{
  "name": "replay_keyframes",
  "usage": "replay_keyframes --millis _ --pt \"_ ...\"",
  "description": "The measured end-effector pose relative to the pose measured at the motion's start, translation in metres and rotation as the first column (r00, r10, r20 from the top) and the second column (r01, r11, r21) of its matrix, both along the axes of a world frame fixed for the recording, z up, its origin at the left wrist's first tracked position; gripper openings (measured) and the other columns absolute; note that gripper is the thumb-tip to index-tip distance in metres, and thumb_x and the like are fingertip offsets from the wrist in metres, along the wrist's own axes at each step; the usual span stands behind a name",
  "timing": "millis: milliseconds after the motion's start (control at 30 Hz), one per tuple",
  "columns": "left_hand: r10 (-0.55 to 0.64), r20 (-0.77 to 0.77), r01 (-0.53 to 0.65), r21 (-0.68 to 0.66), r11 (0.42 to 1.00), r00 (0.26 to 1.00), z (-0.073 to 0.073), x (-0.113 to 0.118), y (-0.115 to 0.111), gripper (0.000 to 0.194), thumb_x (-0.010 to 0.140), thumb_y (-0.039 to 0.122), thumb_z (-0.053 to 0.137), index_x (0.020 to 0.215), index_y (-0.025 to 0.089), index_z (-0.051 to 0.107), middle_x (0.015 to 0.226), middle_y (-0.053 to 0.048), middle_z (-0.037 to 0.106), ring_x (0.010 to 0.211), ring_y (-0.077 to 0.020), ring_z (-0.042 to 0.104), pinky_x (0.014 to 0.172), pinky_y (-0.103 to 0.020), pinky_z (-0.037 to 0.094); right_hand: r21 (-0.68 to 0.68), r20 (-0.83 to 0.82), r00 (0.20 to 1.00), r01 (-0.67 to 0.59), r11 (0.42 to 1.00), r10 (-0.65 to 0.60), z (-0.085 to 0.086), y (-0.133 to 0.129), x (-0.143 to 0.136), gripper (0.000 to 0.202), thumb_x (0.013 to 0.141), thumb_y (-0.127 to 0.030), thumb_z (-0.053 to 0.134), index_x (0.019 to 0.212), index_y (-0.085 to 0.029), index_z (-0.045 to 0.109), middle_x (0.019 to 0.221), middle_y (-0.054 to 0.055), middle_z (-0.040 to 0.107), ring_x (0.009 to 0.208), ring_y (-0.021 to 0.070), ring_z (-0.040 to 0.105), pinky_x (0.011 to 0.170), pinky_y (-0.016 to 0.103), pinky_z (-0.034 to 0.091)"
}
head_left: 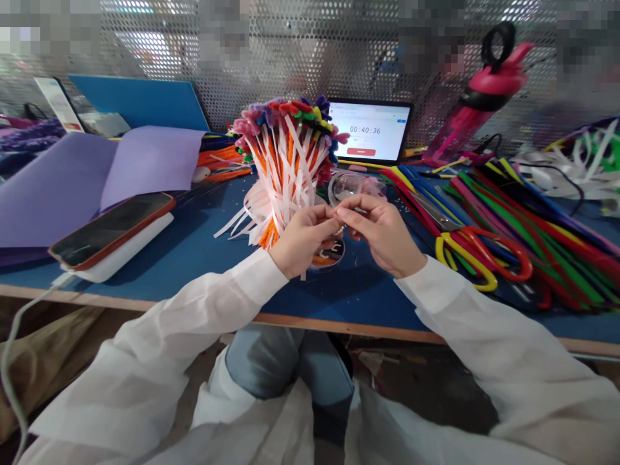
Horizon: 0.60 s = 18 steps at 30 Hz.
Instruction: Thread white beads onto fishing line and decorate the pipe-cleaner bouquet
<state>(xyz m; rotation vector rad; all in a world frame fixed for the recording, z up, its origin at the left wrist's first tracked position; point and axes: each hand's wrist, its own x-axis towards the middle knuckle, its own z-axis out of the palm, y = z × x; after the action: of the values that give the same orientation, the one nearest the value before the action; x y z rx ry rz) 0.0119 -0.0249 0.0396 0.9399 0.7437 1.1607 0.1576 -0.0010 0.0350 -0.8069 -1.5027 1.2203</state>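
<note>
My left hand point(309, 234) and my right hand point(382, 232) meet fingertip to fingertip above the front of the blue table. Both are closed in a pinch. Something small with tiny pale beads point(342, 230) shows between the fingers; its exact kind is mostly hidden. Just behind my left hand stands a bunch of pipe-cleaner flowers point(290, 152) with orange stems and white ribbons. Under my hands lies a round spool with an orange and black label point(329, 255), partly covered. A clear round container point(356, 186) sits beyond my fingers.
Scissors point(467, 248) and loose coloured pipe cleaners point(542, 226) lie at right. A phone point(113, 229) on a white block and purple sheets point(58, 171) are at left. Behind stand a tablet point(371, 129) and a pink bottle point(477, 103) against perforated metal.
</note>
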Motion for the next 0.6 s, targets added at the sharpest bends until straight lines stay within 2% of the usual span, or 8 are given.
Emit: replay_keyframes --millis 400,600 --pt "-0.02 0.013 0.019 0.047 0.999 1.0 -0.0037 0.0001 0.0012 0.017 0.089 0.016 0.064 0.075 0.012 0.056 0.06 0.004 0.054 0.047 -0.0011 0.044 0.043 -0.012 0.027 0.009 -0.085 0.993 0.078 0.997 -0.077 -0.0022 -0.0025 -0.0029 0.024 0.075 -0.038 0.078 0.075 -0.017 0.065 0.063 -0.003 0.058 0.051 0.0055 0.043 0.047 0.022 0.031" --pt "-0.006 0.011 0.006 0.045 0.999 1.0 -0.0014 0.0006 -0.0005 0.014 0.095 0.016 0.057 0.081 0.012 0.057 0.061 0.002 0.057 0.047 -0.0016 0.043 0.044 -0.012 0.028 -0.008 -0.11 0.989 0.1 0.995 -0.1 0.0009 -0.0049 -0.0029 0.024 0.074 -0.038 0.079 0.072 -0.018 0.065 0.058 -0.005 0.054 0.048 0.0053 0.04 0.045 0.022 0.03"
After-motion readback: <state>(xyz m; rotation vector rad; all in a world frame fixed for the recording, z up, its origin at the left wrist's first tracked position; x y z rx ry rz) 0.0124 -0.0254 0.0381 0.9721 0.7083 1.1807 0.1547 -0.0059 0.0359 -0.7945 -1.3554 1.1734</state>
